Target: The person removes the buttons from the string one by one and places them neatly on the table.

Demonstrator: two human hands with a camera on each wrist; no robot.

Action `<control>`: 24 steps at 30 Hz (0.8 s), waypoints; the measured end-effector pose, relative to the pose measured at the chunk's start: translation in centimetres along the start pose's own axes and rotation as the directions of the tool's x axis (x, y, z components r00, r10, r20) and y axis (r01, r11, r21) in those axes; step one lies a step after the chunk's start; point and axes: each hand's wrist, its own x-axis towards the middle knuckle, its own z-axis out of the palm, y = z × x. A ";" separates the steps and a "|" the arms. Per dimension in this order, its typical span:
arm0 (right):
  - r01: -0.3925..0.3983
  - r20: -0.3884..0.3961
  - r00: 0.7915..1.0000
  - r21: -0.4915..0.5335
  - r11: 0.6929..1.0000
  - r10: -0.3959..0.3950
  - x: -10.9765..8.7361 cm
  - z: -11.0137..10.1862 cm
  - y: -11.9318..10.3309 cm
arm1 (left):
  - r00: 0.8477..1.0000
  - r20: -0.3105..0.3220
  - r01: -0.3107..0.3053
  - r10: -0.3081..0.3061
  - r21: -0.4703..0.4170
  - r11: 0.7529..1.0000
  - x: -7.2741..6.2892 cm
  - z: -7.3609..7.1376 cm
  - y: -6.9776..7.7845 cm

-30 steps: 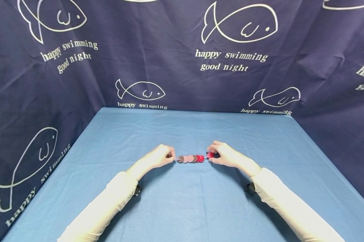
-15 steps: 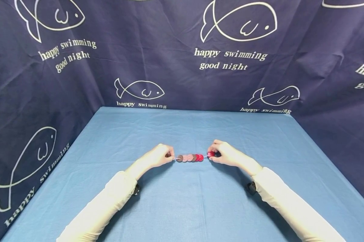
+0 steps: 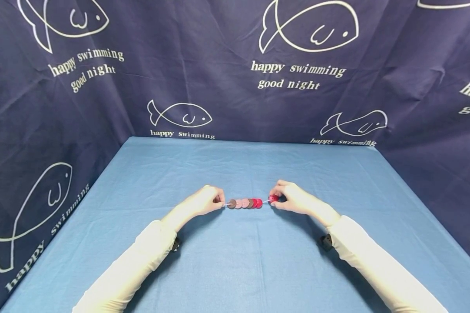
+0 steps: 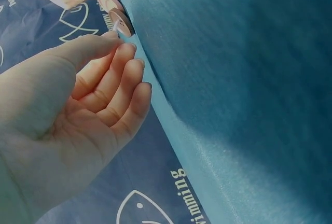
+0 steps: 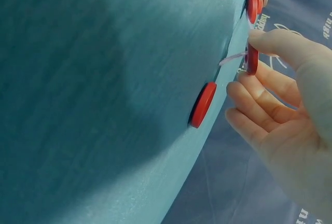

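A row of brown, pink and red buttons [image 3: 244, 203] is threaded on a pale string, overlapping one another just above the blue cloth. My left hand [image 3: 208, 201] pinches the string between thumb and index finger, close to the end brown button [image 4: 121, 23]. On the other side, my right hand [image 3: 291, 198] pinches a single red button [image 5: 251, 60] by its edge. From that button the tip of the string [image 5: 232, 58] sticks out. Beneath the right hand, a loose red button [image 5: 203, 105] shows in the right wrist view; the head view hides it.
Blue cloth [image 3: 235, 261] covers the table, slightly creased. A dark blue curtain [image 3: 235, 52] with white fish and lettering stands behind and at both sides. Each sleeve cuff carries a small black wrist camera, such as the right one [image 3: 326, 241].
My right hand has shifted slightly right with its red button, and the gap between that button and the row has widened a little. The left hand keeps nearly the same place.
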 end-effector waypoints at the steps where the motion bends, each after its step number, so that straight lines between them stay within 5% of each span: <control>1: 0.000 -0.003 1.000 -0.002 1.000 0.000 0.0 0.0 0.0 | 1.000 0.001 0.002 -0.002 0.000 1.000 0.0 0.0 0.0; 24: 0.021 -0.038 0.999 0.003 1.000 -0.021 -0.8 -0.3 0.7 | 1.000 -0.007 0.000 0.000 0.012 1.000 -0.1 -0.1 0.1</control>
